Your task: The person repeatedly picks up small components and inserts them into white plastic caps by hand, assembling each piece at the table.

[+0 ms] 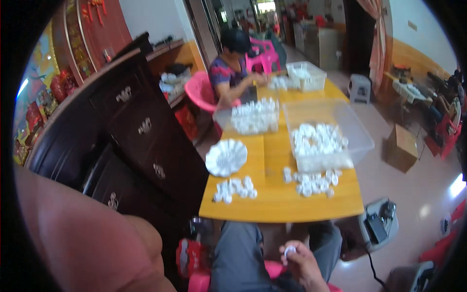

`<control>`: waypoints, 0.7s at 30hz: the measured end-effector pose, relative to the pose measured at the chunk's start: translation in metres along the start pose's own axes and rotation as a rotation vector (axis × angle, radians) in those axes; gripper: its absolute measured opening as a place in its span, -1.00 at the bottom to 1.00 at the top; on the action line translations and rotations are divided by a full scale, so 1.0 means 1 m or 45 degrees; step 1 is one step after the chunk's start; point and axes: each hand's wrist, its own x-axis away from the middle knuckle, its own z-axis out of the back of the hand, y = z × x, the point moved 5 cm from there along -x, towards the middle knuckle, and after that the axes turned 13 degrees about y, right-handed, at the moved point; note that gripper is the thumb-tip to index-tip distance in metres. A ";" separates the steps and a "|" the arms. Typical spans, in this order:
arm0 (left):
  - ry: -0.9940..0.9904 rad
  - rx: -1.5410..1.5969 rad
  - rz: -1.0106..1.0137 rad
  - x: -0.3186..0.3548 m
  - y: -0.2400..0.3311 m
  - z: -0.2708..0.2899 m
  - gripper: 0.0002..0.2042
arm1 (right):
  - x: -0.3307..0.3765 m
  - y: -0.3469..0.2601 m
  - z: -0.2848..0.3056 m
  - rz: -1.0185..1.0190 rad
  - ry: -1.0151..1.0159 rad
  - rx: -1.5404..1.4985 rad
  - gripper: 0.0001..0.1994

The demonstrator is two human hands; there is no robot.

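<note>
My right hand (304, 265) is over my lap, below the near edge of the yellow table (272, 207). Its thumb and fingers pinch a small white ring-shaped piece (290, 250). Of my left arm only the pink sleeve (87, 228) and the bent elbow show; the left hand lies outside the picture. Two loose groups of similar pieces lie near the table's front: a left pile (235, 189) and a right pile (314, 183). Behind the left pile sits a white scalloped dish (226, 157). A clear plastic bin (357, 129) behind the right pile contains many such pieces.
Another clear bin (221, 118) of white pieces and a white basket (323, 78) stand farther back. A person (233, 68) works at the table's far left. Dark cabinets (126, 126) border the left; a grey stool (360, 88) and cardboard box (402, 148) stand right.
</note>
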 end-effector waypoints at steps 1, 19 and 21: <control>0.007 -0.016 0.011 0.001 -0.001 0.001 -0.62 | 0.001 -0.002 -0.001 0.070 -0.071 -0.004 -0.76; -0.129 -0.303 1.252 0.202 -0.137 -0.089 -0.79 | -0.008 -0.007 0.010 0.042 -0.013 -0.130 -0.82; -0.423 -0.457 1.260 0.248 -0.158 -0.109 -0.79 | -0.008 -0.007 0.009 0.043 -0.006 -0.135 -0.81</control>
